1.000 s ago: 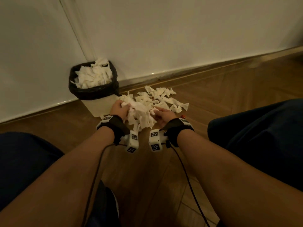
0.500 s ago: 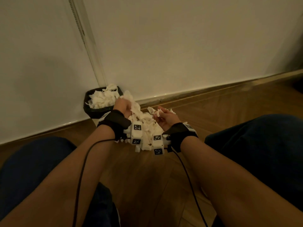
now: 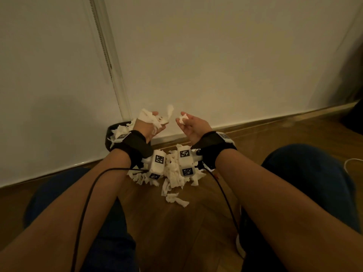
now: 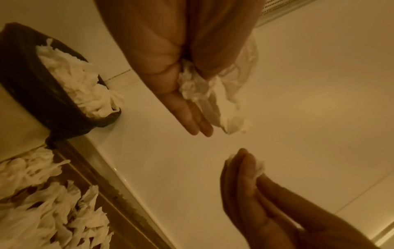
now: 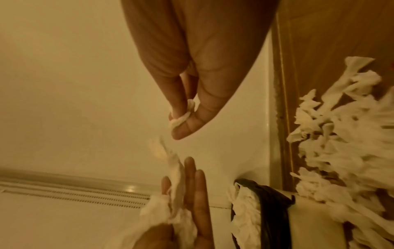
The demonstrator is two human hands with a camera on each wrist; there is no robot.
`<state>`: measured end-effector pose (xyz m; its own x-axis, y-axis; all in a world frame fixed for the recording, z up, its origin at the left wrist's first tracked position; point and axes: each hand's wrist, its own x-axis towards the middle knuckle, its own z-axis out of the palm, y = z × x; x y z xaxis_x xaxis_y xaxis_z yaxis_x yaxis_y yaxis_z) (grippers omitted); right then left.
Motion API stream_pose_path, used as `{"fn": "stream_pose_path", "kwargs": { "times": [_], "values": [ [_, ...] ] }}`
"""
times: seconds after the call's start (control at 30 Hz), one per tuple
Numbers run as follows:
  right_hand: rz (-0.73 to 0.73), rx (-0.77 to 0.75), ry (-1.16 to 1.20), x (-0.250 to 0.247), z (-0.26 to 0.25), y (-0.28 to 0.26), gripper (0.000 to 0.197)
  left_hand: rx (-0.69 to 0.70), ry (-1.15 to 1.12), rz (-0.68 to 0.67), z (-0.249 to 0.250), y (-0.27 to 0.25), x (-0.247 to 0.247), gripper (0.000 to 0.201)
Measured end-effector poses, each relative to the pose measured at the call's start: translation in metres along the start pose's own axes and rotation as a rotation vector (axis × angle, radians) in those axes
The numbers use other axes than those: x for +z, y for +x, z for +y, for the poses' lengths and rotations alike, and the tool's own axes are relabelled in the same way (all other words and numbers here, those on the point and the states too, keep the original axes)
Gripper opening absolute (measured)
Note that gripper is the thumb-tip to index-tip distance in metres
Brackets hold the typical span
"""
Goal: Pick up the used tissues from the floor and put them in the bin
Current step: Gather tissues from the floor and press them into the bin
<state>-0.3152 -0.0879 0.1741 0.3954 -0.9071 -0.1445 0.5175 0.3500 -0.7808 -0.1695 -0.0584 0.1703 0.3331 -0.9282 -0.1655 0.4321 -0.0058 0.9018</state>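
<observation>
My left hand (image 3: 152, 126) is raised above the floor, just right of the bin, and grips a bunch of white tissues (image 3: 146, 117) between thumb and fingers; in the left wrist view the bunch (image 4: 202, 91) hangs from that hand (image 4: 192, 107). Level with it, my right hand (image 3: 189, 123) pinches a small tissue scrap (image 3: 183, 118), which sits between thumb and fingertips (image 5: 183, 116). The black-lined bin (image 3: 110, 137), heaped with tissues (image 4: 78, 80), stands against the wall, partly hidden by my left wrist. A pile of tissues (image 3: 173, 178) lies on the floor below both wrists.
A white wall (image 3: 216, 65) with a skirting board (image 3: 275, 119) runs close behind the bin. The floor (image 3: 176, 232) is wooden. My knees in dark trousers (image 3: 306, 173) flank the pile. A white cable (image 3: 353, 161) lies at the far right.
Both hands have lifted from the floor pile to beside the bin and moved apart, the left carrying a bunch, the right only a scrap. The head view has tilted up.
</observation>
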Motion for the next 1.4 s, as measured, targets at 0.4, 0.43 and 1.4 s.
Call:
{"fn": "stream_pose_path", "kwargs": {
  "times": [0.4, 0.43, 1.4],
  "values": [
    [-0.068, -0.062, -0.555, 0.051, -0.062, -0.006, 0.034, 0.143, 0.216, 0.039, 0.045, -0.022, 0.008, 0.009],
    [-0.062, -0.055, -0.608, 0.05, -0.062, -0.006, 0.035, 0.136, 0.237, 0.011, 0.046, -0.024, 0.009, 0.022],
    [-0.046, -0.05, -0.239, 0.076, -0.055, -0.022, 0.028, 0.215, 0.136, 0.15, 0.051, -0.011, 0.014, 0.051]
  ]
}}
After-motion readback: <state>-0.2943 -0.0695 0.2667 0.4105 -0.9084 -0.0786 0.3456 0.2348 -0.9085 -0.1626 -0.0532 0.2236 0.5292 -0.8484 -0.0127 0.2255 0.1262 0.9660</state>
